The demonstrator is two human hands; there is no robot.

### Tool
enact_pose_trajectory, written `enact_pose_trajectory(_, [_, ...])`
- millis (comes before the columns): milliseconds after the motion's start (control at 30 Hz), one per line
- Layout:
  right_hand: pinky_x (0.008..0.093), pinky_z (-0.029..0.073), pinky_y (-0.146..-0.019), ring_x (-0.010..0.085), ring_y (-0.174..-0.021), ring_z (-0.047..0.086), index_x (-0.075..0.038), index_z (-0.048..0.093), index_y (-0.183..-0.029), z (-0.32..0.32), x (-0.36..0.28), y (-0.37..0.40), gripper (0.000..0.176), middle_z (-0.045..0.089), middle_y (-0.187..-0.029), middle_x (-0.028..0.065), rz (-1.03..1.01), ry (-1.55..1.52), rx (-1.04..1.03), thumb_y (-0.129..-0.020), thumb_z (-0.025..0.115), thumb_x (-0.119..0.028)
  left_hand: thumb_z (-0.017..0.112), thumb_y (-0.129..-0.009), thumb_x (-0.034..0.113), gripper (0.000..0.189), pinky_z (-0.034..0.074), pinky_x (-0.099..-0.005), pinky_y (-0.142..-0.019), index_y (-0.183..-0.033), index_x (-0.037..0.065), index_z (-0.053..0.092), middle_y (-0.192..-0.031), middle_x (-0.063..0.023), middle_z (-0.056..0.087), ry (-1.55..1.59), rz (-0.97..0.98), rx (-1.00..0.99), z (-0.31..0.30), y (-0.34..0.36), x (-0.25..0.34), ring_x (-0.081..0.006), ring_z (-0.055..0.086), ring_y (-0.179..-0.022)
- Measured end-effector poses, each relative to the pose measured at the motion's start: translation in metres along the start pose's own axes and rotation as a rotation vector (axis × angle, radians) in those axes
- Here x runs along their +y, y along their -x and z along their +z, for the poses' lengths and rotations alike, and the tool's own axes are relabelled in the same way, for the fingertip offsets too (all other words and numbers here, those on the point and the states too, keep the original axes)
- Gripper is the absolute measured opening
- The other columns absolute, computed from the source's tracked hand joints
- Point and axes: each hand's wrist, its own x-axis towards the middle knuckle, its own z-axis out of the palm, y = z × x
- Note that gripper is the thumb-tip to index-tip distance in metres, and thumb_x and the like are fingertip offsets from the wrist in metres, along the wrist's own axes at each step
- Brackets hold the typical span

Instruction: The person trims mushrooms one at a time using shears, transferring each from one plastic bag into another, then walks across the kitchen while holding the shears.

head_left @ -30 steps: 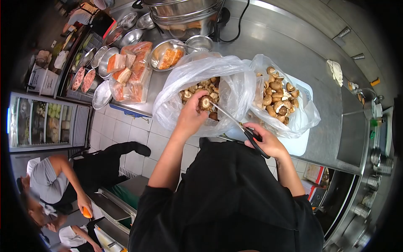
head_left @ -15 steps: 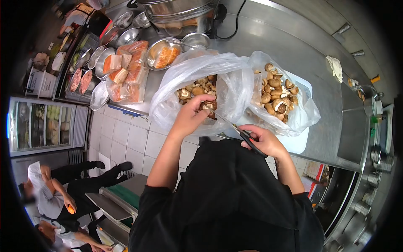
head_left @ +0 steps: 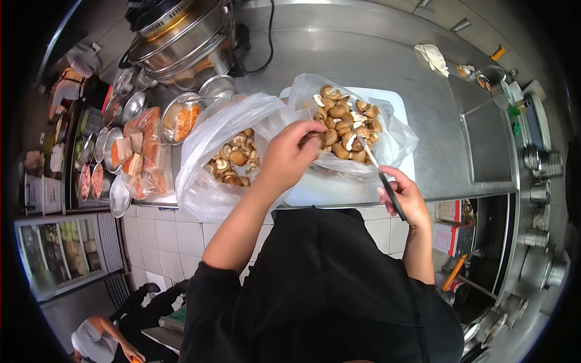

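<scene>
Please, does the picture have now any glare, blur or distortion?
Head view: strong wide-angle bending, with dark corners. Head view: pale, soft glare on the steel counter. Head view: fingertips of the left hand look slightly smeared, perhaps by motion.

"Room, from my feed?"
"Steel counter (head_left: 417, 103), glare on top; sink (head_left: 491, 148) at right end. Pale tiled floor (head_left: 177, 235) below."
"Left side?"
"I see a glass-fronted fridge (head_left: 68, 248), lower left. Shelving (head_left: 478, 266) under the counter, right, in shadow."
</scene>
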Motion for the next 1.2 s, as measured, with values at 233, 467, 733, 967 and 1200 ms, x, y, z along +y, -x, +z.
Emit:
enact_pose_trajectory(233, [0.0227,0.038,-0.039,0.0067,-0.047,0.052,-0.010,0.055,-0.140,-0.020,0.026,0.003,0.055,0.061,-0.068,0.0009,0.004,-0.158,0.280,-0.090,0.076,-0.017,0.060,-0.093,0.014,0.030,0.050,-0.0314,-0.092,-0.121,0.003,0.064,-0.121,-0.0139,0.065,-0.354,0.172,-0.163,0.083,-0.083,-0.037,-0.0256,0.064,-0.103])
enact_pose_trajectory(467, [0.0233,0.039,-0.038,0.0074,-0.046,0.052,-0.010,0.053,-0.141,-0.024,0.032,0.002,0.055,0.062,-0.069,0.0018,-0.005,-0.124,0.238,-0.091,0.074,-0.015,0.063,-0.097,0.022,0.030,0.050,-0.0307,-0.094,-0.121,0.003,0.067,-0.115,-0.0094,0.070,-0.213,-0.096,-0.401,0.033,-0.066,0.019,-0.0196,0.066,-0.105])
enact_pose_trajectory(733, [0.0214,0.038,-0.041,0.0056,-0.048,0.051,-0.006,0.051,-0.142,-0.011,0.014,-0.010,0.058,0.063,-0.071,0.0022,-0.162,-0.244,-0.026,-0.089,0.074,-0.008,0.063,-0.098,0.018,0.021,0.052,-0.0298,-0.083,-0.097,-0.001,0.072,-0.093,-0.0071,0.074,-0.315,-0.422,-0.278,-0.114,0.016,0.030,-0.0169,0.068,-0.087])
enact_pose_trajectory(967, [0.0207,0.036,-0.049,0.0035,-0.053,0.048,-0.005,0.052,-0.142,0.033,-0.018,-0.024,0.061,0.050,-0.067,-0.0061,-0.212,-0.105,-0.290,-0.086,0.075,-0.002,0.073,-0.081,0.021,0.042,0.049,-0.0412,-0.095,-0.119,0.005,0.065,-0.116,-0.0141,0.064,-1.172,-0.280,0.002,-0.103,0.060,-0.099,-0.0319,0.062,-0.112])
enact_pose_trajectory(1200, [0.0200,0.039,-0.058,0.0020,-0.064,0.051,-0.009,0.054,-0.140,0.055,-0.024,-0.023,0.058,0.057,-0.074,-0.0074,-0.175,0.038,-0.359,-0.087,0.077,-0.004,0.071,-0.079,0.012,0.050,0.046,-0.0471,-0.101,-0.128,0.005,0.059,-0.126,-0.0217,0.059,-1.026,-0.414,0.133,-0.100,0.066,-0.091,-0.0408,0.057,-0.119])
